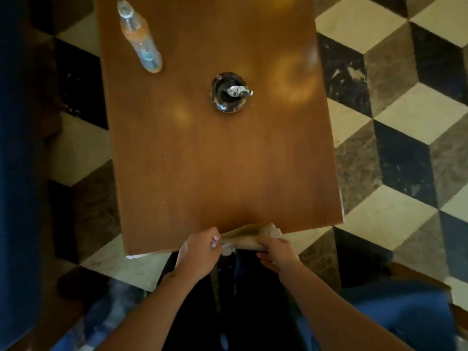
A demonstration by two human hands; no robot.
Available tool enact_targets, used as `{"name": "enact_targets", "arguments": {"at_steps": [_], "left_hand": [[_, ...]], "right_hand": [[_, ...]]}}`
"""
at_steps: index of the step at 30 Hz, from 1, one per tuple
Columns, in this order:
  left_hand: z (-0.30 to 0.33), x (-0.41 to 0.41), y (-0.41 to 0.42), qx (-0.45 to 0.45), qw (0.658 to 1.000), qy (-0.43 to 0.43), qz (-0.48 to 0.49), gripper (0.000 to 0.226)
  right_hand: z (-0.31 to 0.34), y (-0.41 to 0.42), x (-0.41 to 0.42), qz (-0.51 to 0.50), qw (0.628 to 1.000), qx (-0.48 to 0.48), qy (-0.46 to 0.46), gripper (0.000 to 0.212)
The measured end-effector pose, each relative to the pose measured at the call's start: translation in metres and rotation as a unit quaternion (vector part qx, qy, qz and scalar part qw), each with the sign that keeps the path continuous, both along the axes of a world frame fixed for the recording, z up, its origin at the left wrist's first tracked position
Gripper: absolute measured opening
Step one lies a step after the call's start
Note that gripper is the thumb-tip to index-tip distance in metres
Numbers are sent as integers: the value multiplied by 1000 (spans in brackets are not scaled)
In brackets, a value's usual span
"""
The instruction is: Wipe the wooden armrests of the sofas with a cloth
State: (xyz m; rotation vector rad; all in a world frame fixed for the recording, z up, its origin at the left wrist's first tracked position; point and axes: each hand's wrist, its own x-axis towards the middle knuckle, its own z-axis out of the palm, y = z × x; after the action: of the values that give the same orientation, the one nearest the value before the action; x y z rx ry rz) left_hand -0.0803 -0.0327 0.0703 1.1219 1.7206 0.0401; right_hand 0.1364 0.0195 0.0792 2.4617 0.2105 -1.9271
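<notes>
Both hands, left hand and right hand, grip the cloth at the table edge, beyond it an ashtray and bottle.

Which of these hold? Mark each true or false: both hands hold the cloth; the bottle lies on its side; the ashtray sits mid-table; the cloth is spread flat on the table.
1. Both the left hand and the right hand hold the cloth. True.
2. The bottle lies on its side. False: it stands upright on the table.
3. The ashtray sits near the table's middle. True.
4. The cloth is spread flat. False: it is bunched between the hands at the near edge.
</notes>
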Motion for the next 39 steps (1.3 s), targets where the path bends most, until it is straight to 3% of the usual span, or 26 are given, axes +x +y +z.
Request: {"name": "enact_targets", "arguments": {"at_steps": [10,15,16,18,20,22,25,28,34,37,39], "left_hand": [[-40,7,101,16,993,46,111,8],[-71,0,129,39,985,78,152,16],[-77,-2,132,39,978,98,181,20],[-89,-7,134,26,960,125,250,31],[-103,-7,128,-24,950,113,290,41],[-110,0,114,-82,946,83,303,37],[-115,20,83,-128,943,35,306,37],[-114,39,64,-117,936,33,330,35],[-105,47,47,-167,941,99,277,8],[-95,46,38,-205,953,103,200,33],[-83,42,43,-189,958,124,175,44]], "right_hand": [[-45,116,-15,61,998,26,15,18],[-68,136,-31,82,994,66,-5,36],[-75,136,-34,133,987,88,-37,42],[-85,134,-29,285,937,154,-131,58],[-98,129,-18,354,896,201,-177,65],[-109,124,-3,336,910,179,-164,60],[-121,105,13,327,925,143,-131,14],[-126,84,18,354,914,150,-131,23],[-119,52,18,362,920,84,-123,15],[-109,37,21,383,915,46,-122,9],[-96,40,14,385,915,34,-118,20]]}}
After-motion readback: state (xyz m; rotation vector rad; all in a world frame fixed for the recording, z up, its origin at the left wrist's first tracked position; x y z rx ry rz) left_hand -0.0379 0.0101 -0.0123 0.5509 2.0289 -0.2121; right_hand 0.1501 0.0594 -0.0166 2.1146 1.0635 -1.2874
